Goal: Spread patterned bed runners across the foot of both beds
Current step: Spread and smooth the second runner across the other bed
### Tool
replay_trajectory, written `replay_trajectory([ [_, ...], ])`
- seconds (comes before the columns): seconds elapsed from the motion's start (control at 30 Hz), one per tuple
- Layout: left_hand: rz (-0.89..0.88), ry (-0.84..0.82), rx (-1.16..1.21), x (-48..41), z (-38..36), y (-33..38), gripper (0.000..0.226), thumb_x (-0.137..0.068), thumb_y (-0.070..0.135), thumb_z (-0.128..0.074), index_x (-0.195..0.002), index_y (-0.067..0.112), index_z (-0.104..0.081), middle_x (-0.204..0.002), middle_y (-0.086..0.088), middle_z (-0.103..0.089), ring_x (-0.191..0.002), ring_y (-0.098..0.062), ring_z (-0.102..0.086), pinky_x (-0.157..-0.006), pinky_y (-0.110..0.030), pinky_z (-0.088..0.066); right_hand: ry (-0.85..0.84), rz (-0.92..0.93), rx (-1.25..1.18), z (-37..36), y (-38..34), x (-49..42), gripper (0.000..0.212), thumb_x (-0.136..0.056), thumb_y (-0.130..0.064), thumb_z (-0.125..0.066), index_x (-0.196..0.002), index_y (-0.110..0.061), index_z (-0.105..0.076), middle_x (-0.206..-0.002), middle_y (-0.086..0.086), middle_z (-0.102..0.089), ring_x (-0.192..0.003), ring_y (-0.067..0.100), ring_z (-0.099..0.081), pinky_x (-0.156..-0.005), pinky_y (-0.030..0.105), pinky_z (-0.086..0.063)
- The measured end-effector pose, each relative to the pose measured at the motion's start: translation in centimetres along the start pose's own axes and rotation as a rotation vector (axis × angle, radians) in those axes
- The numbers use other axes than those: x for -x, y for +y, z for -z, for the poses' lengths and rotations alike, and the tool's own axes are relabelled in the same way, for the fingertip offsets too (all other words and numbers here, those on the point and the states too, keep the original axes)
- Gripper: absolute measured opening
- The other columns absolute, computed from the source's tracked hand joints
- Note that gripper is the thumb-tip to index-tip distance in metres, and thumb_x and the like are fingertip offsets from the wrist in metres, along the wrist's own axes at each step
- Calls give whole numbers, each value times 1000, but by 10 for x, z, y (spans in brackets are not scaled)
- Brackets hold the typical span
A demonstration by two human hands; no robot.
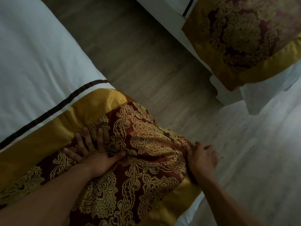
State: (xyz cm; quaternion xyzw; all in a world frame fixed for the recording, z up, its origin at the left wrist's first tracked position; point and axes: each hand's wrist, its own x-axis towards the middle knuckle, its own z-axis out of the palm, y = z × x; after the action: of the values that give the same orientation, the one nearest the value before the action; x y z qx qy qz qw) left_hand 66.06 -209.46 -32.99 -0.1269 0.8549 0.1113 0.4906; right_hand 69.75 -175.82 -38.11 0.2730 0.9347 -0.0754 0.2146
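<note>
Runner [146,144], lower centre: left hand [92,159] fingers [100,137] splayed flat; right hand [203,160] gripping edge. Risk: hard tug skews it.

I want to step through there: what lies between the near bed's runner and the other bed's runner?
In the head view, only bare wooden floor and the far bed's white side lie between the near runner and the far runner.
</note>
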Motion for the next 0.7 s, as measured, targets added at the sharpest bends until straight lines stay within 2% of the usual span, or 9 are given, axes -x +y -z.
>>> replay_trajectory([
  [0.07, -2, -7, 0, 0, 1, 0, 128, -49, 104, -22, -120, 37, 61, -124, -6, 72, -112, -31, 68, -98, -72, 31, -65, -6, -80, 5, -20, -3, 49, -100, -50, -47, -138, -20, -50, -140, 17, -41, -131, 36, -38, -112, 53, -30],
  [0.17, -6, -11, 0, -1, 1, -1, 128, -49, 104, -21, -119, 36, 62, -124, -6, 72, -112, -31, 68, -99, -74, 30, -180, 236, -345, 17, -81, -2, 63, -102, -58, -38, -156, -29, -29, -164, 10, -21, -149, 31, -26, -121, 54, -27],
  [0.27, -5, -11, 3, -3, 1, -1, 127, -50, 105, -22, -117, 37, 63, -123, -7, 72, -112, -32, 69, -100, -75, 29, -282, 592, -466, 26, -157, 6, 65, -102, -64, -30, -159, -40, -12, -169, -5, -5, -152, 18, -14, -121, 44, -18],
  [0.37, -3, -9, -5, -5, 0, -2, 126, -53, 104, -22, -114, 36, 65, -122, -8, 73, -112, -33, 68, -100, -75, 29, -356, 796, -484, 21, -200, 4, 63, -101, -66, -27, -158, -46, -8, -169, -10, -7, -154, 12, -9, -122, 41, -12],
  [0.43, -10, -11, 0, -7, 0, -3, 126, -55, 104, -24, -112, 37, 65, -122, -8, 73, -113, -34, 68, -99, -75, 30, -489, 755, -543, 5, -200, -10, 60, -99, -70, -27, -155, -55, -10, -169, -11, -13, -151, 10, -15, -121, 42, -15],
  [0.5, -19, -11, 1, -9, -1, -5, 125, -57, 103, -26, -112, 37, 65, -122, -9, 73, -113, -34, 68, -99, -76, 30, -672, 553, -582, -15, -186, -31, 66, -89, -85, -25, -150, -60, -21, -166, -8, -26, -148, 14, -26, -121, 48, -17],
  [0.6, -27, -19, -1, -14, -1, -7, 126, -57, 103, -27, -109, 36, 66, -120, -9, 74, -111, -34, 69, -97, -76, 31, -923, 220, -509, -32, -164, -57, 106, -65, -105, -19, -147, -43, -46, -153, 3, -50, -139, 27, -46, -119, 57, -27],
  [0.67, -26, -19, 1, -18, -2, -10, 126, -57, 103, -27, -109, 36, 66, -119, -9, 74, -109, -34, 70, -95, -75, 32, -848, 180, -341, -25, -163, -60, 114, -70, -101, -11, -150, -27, -47, -153, 12, -48, -140, 32, -45, -120, 57, -25],
  [0.7, -26, -16, 3, -20, -3, -11, 126, -57, 103, -27, -109, 35, 66, -119, -9, 74, -108, -34, 70, -95, -75, 33, -716, 221, -264, -18, -167, -56, 107, -78, -94, -6, -152, -25, -43, -155, 13, -46, -142, 32, -42, -121, 56, -22],
])
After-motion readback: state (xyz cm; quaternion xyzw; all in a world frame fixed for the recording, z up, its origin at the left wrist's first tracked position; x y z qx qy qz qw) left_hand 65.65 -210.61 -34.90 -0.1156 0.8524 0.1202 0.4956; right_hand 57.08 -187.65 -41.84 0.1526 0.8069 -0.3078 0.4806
